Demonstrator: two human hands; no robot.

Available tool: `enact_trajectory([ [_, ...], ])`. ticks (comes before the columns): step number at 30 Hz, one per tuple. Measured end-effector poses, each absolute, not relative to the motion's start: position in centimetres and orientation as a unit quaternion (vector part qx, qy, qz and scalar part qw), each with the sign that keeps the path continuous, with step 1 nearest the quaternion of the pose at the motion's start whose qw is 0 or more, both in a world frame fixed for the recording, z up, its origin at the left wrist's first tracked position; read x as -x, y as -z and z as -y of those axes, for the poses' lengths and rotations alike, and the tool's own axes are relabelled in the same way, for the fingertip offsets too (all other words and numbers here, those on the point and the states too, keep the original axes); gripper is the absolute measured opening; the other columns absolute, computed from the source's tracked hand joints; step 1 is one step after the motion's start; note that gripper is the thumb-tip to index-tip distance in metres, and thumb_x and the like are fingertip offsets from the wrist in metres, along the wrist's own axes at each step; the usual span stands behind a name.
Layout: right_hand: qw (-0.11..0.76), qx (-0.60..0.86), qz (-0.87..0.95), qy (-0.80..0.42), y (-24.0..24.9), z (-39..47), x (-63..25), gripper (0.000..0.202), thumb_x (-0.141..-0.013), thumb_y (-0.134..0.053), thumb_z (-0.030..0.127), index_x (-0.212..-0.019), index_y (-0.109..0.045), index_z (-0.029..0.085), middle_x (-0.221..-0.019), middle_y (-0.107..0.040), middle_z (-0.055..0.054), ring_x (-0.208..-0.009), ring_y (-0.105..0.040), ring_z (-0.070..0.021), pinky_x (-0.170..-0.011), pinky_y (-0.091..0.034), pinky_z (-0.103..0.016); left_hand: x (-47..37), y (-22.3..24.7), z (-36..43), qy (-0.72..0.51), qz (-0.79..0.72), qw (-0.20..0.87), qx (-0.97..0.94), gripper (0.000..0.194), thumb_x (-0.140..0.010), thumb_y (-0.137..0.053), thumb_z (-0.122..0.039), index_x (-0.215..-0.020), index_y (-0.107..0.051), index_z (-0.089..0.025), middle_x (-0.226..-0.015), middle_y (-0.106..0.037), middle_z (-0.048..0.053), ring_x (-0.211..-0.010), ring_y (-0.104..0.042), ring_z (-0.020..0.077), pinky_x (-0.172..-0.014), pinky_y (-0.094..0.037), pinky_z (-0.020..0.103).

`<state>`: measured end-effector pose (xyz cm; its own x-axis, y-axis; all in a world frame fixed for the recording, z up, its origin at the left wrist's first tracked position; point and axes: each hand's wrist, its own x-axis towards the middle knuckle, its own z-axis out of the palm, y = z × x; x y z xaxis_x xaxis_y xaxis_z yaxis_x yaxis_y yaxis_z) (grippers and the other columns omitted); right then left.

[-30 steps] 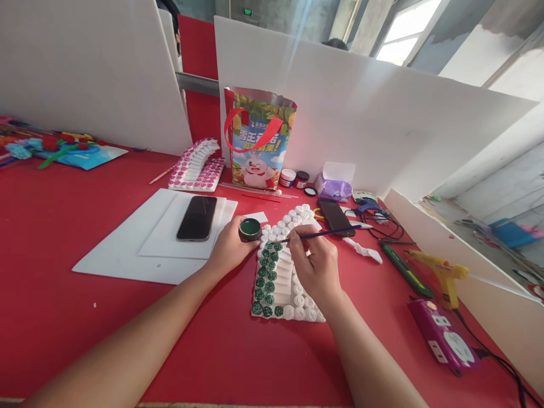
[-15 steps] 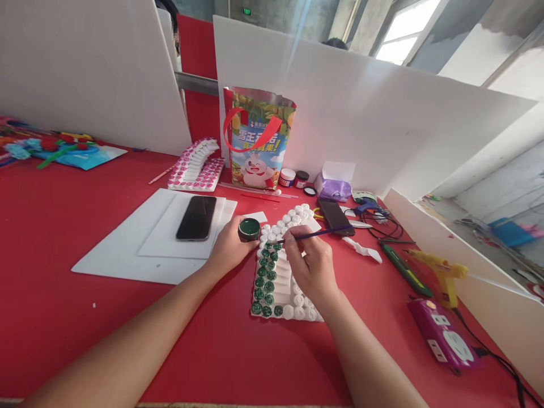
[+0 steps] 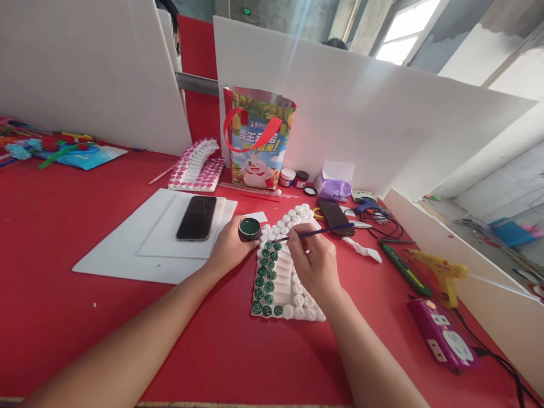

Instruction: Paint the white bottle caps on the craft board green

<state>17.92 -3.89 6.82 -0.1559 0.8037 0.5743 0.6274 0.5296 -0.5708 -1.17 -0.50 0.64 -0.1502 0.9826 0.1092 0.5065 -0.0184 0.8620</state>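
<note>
My left hand point(image 3: 230, 242) is closed around a small open jar of dark green paint point(image 3: 249, 228), tilted a little toward me. In my right hand point(image 3: 313, 263) is a thin paintbrush point(image 3: 327, 230), pinched near its bristles, with the handle pointing right. Its tip is at the upper green part of a white craft piece point(image 3: 283, 279) edged with rolled rosettes. The rosettes down the left side and one more on the bottom row are dark green; the others are white. My right hand covers part of the piece's right side.
A phone point(image 3: 196, 218) lies on white boards point(image 3: 123, 243) at left. Behind stand a pink-edged craft piece point(image 3: 195, 167), a gift bag point(image 3: 259, 141) and paint jars point(image 3: 288, 177). At right lie another phone point(image 3: 335, 216), a green cutter point(image 3: 406, 270), a yellow glue gun point(image 3: 442, 272) and a purple power strip point(image 3: 442, 334).
My right hand and the brush have shifted slightly to the right, and the bristle tip shows over the upper green rosettes. My left hand and the jar have hardly moved.
</note>
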Motion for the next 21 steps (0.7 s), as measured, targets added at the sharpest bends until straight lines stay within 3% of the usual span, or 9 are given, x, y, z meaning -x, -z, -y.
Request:
enact_trajectory([
  [10, 0.446, 0.468, 0.757, -0.099, -7.05, 4.23, -17.65, 0.016, -0.097, -0.048, 0.024, -0.083, -0.054, 0.022, -0.062, -0.055, 0.004, -0.049, -0.047, -0.0109, -0.053, -0.039, -0.024, 1.2, -0.73, 0.48, -0.406, -0.641, 0.294, -0.581, 0.047, -0.068, -0.081, -0.026, -0.109, -0.059, -0.024, -0.108, -0.076, 0.005, -0.104, -0.07, 0.0279, -0.09, -0.054, 0.04],
  [16, 0.441, 0.457, 0.768, -0.084, -7.07, 4.28, -17.61, 0.015, -0.095, -0.049, 0.022, -0.082, -0.055, 0.022, -0.057, -0.05, 0.006, -0.045, -0.039, -0.0105, -0.049, -0.033, -0.024, 1.12, -0.77, 0.45, -0.409, -0.64, 0.292, -0.581, 0.047, -0.067, -0.081, -0.025, -0.109, -0.06, -0.024, -0.109, -0.076, 0.004, -0.105, -0.07, 0.0275, -0.091, -0.055, 0.039],
  [21, 0.457, 0.455, 0.759, -0.096, -7.1, 4.29, -17.67, 0.016, -0.097, -0.048, 0.023, -0.082, -0.054, 0.022, -0.061, -0.053, 0.004, -0.048, -0.045, -0.0106, -0.053, -0.038, -0.023, 1.19, -0.72, 0.46, -0.41, -0.639, 0.29, -0.582, 0.046, -0.068, -0.081, -0.024, -0.108, -0.059, -0.024, -0.109, -0.076, 0.004, -0.105, -0.071, 0.0274, -0.09, -0.055, 0.038],
])
